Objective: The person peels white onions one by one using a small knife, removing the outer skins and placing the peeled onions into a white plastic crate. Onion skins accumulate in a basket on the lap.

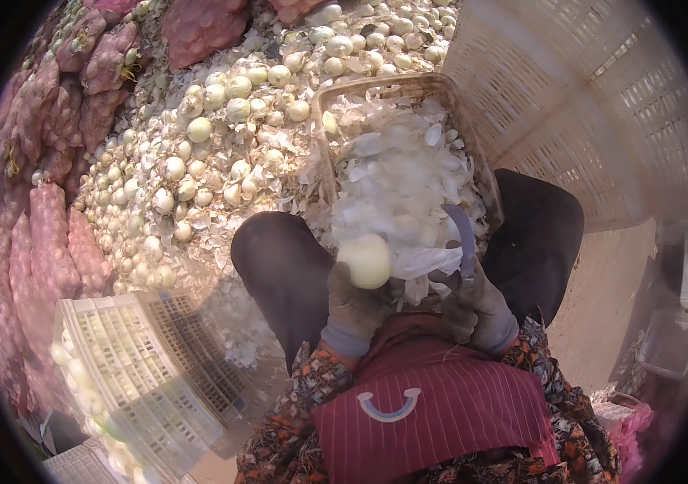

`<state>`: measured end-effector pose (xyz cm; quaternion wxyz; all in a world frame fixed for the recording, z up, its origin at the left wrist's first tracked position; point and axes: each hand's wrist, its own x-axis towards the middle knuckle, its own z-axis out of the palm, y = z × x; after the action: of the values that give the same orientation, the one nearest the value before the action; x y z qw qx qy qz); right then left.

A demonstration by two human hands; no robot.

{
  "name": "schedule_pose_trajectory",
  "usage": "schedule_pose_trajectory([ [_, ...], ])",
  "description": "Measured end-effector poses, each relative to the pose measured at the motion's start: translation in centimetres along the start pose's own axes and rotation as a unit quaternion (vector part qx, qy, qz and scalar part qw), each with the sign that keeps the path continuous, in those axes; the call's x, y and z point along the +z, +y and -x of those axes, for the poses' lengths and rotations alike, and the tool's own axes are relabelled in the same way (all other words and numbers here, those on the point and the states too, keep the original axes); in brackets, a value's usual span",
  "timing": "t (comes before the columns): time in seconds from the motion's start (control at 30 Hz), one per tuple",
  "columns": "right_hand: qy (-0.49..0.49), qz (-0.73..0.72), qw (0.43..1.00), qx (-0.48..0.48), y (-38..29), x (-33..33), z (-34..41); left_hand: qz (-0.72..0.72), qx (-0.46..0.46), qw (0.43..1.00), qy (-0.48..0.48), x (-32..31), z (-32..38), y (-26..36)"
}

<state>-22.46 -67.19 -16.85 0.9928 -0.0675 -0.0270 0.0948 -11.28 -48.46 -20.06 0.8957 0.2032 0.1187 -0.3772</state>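
Note:
A smooth pale onion (365, 261) rests in the gloved fingers of my left hand (353, 305), above my lap. In my right hand (481, 307), also gloved, I grip a small curved knife (462, 239), its blade pointing up and away from me. A strip of white onion skin (425, 262) stretches from beside the onion to the knife blade. Just beyond both hands, between my knees, stands a plastic crate (327, 160) heaped with loose onion skins (401, 175). The knife's handle is mostly hidden by my fingers.
Loose onions (199, 166) and shed skins cover the ground ahead and left. Pink mesh sacks (53, 254) are piled at far left. A white slatted crate of onions (153, 375) stands by my left knee. Large slatted baskets (585, 109) rise at right.

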Motion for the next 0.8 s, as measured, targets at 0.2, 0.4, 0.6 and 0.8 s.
schedule_pose_trajectory([
  [0.2, 0.199, 0.62, 0.759, -0.016, 0.0, 1.0, -1.9, -0.107, 0.008, 0.994, -0.013, 0.2, -0.3, 0.4],
  [0.4, 0.223, 0.687, 0.685, -0.096, 1.6, 2.4, -4.7, -0.157, -0.023, 0.987, -0.024, 0.8, -0.2, -0.1],
  [0.6, 0.302, 0.412, 0.859, -0.034, 0.3, 3.0, -3.9, -0.276, -0.044, 0.96, -0.008, 1.6, 0.8, -0.3],
  [0.8, 0.311, 0.506, 0.802, -0.064, -2.7, 2.8, -3.6, -0.109, -0.082, 0.991, 0.011, 0.9, 0.4, -0.5],
])
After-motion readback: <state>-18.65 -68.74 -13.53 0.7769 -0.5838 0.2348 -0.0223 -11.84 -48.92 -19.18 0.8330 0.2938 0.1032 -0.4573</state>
